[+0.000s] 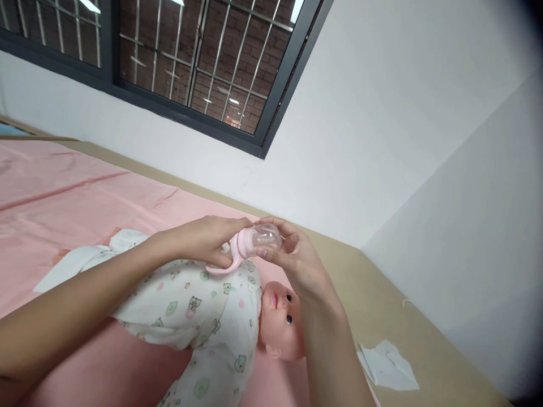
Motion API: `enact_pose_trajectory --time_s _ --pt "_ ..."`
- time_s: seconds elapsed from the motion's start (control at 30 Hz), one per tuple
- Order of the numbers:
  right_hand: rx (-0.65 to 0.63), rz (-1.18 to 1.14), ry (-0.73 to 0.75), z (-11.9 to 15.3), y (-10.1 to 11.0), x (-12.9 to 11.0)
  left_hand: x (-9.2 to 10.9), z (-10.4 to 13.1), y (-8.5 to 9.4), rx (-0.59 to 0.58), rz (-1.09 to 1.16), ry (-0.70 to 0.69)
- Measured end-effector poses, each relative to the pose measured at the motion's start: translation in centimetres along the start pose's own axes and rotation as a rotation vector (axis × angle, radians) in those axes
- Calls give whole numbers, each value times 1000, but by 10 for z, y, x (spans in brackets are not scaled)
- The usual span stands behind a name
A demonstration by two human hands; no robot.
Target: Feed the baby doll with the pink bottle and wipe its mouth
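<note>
A baby bottle (242,243) with a pink collar and pink handles is held between both hands, lying nearly sideways. My left hand (207,240) is wrapped round its body and handle end. My right hand (292,249) has its thumb and fingers closed on the clear cap (266,236) over the teat. Just below the bottle lies a baby doll (280,322) on its back, in a white suit (190,299) printed with green and pink animals. My right forearm hides part of the doll's head.
The doll lies on a pink sheet (76,186) spread over a tan surface (352,271). At the right lies a white cloth or tissue (390,364). Beyond are a white wall (339,141) and a dark-framed window (258,144) with metal bars.
</note>
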State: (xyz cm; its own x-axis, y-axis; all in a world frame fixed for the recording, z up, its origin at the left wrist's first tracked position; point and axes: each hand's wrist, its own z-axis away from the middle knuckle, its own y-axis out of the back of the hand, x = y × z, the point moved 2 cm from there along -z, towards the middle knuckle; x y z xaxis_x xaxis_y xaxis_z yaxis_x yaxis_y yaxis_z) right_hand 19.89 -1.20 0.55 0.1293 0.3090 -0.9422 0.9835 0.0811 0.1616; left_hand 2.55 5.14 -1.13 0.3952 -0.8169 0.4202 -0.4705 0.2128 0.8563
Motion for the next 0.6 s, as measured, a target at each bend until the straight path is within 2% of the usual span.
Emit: enact_pose_trajectory --time_s 0.1,0.17,0.27,0.33,0.4,0.47,0.53,0.6 --pt "71 26 44 4 4 -7 -1 0 0 36 9 -7" --pt "165 45 94 8 15 -15 -4 -1 1 67 -27 23" --pt "314 70 150 12 44 -22 -15 -3 4 134 -3 61" --pt "386 75 152 10 69 -17 -25 -5 6 200 79 73" --pt "453 89 105 3 98 -1 -39 -8 9 306 148 130" --pt "573 158 42 -6 126 27 -55 -10 10 398 229 249" --pt "696 297 -58 -15 151 62 -72 -11 9 426 310 381" --pt "738 432 -185 -21 168 99 -87 -12 7 413 316 469"
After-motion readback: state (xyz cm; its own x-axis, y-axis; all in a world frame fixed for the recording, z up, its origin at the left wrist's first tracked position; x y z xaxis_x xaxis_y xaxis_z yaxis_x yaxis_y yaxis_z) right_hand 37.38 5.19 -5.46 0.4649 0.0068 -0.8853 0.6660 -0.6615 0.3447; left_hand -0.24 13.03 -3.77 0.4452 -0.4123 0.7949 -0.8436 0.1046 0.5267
